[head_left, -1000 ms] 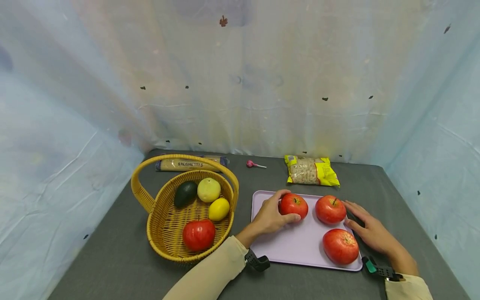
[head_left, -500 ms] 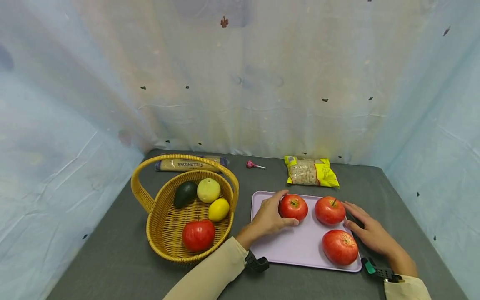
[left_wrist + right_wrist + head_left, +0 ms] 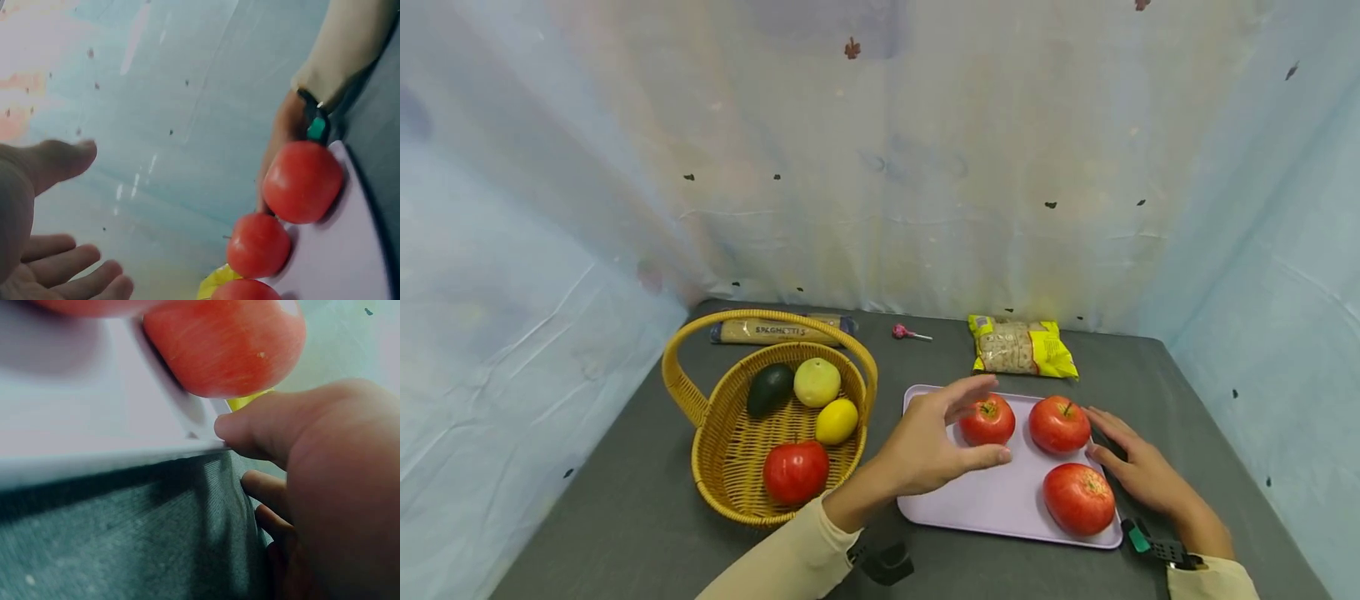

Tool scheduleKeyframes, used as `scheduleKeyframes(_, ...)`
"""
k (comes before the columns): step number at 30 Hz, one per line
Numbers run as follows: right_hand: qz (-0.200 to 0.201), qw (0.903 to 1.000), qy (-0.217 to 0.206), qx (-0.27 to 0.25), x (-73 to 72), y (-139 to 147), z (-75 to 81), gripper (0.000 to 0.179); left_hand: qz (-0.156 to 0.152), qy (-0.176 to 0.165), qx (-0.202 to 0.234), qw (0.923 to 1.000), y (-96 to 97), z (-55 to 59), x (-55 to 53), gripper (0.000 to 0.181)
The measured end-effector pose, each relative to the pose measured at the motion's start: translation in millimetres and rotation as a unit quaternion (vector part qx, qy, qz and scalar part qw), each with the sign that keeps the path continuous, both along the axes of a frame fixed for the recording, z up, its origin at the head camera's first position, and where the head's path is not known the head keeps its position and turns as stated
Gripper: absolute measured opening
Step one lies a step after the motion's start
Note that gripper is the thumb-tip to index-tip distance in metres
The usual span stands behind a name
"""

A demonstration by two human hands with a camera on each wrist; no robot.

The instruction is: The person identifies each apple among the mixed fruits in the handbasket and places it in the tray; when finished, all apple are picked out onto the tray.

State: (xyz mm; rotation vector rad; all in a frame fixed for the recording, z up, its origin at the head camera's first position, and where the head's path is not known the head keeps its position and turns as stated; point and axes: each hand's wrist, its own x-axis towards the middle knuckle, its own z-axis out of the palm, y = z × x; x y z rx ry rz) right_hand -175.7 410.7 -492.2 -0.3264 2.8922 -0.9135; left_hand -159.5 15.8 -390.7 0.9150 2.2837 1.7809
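Note:
Three red apples lie on a lilac tray (image 3: 970, 504) in the head view: a back left apple (image 3: 988, 419), a back right apple (image 3: 1059, 424) and a front right apple (image 3: 1078, 499). My left hand (image 3: 925, 442) hovers over the tray's left side, thumb and fingers spread with nothing between them, partly covering the back left apple. The left wrist view shows the same spread left hand (image 3: 56, 269) apart from the apples. My right hand (image 3: 1142, 471) lies along the tray's right edge. In the right wrist view its thumb (image 3: 256, 425) touches the tray's rim, below an apple (image 3: 228, 347).
Left of the tray stands a yellow wicker basket (image 3: 702, 467) with a tall handle. Inside are an avocado (image 3: 771, 389), a pale green round fruit (image 3: 817, 382), a lemon (image 3: 837, 421) and a red fruit (image 3: 796, 472). Behind lie spaghetti (image 3: 775, 330), a lollipop (image 3: 910, 332) and a yellow bag (image 3: 1022, 347).
My left hand has let go of the back left apple and drawn up and back toward me, its fingers spreading. That apple stays on the tray. The right hand keeps its place.

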Motion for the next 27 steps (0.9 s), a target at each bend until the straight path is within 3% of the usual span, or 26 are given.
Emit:
scheduleKeyframes(4, -0.003, 1.0000, 0.001, 0.002, 0.5, 0.5, -1.7, 0.068, -0.059, -0.016, 0.004, 0.9981, -27.7, 6.7, 16.7, 0.077)
scheduleKeyframes(8, -0.005, 1.0000, 0.000, 0.002, -0.4, 0.6, -1.6, 0.068, -0.079, -0.040, -0.018, 0.9959, -66.0, 11.0, 27.3, 0.077)
scheduleKeyframes(13, -0.006, 1.0000, 0.001, 0.001, -0.1, 0.2, -2.2, 0.068, -0.073, -0.062, -0.037, 0.9947, -121.1, 10.8, 37.8, 0.074)
scheduleKeyframes(19, -0.009, 1.0000, 0.000, -0.003, 0.7, -0.2, -2.1, 0.068, -0.038, -0.083, -0.046, 0.9947, -181.4, 11.5, 46.7, 0.068)
scheduleKeyframes(27, -0.005, 1.0000, 0.005, -0.004, -0.6, -0.5, -2.9, 0.067, -0.014, -0.118, -0.054, 0.9914, -234.0, 10.7, 52.0, 0.066)
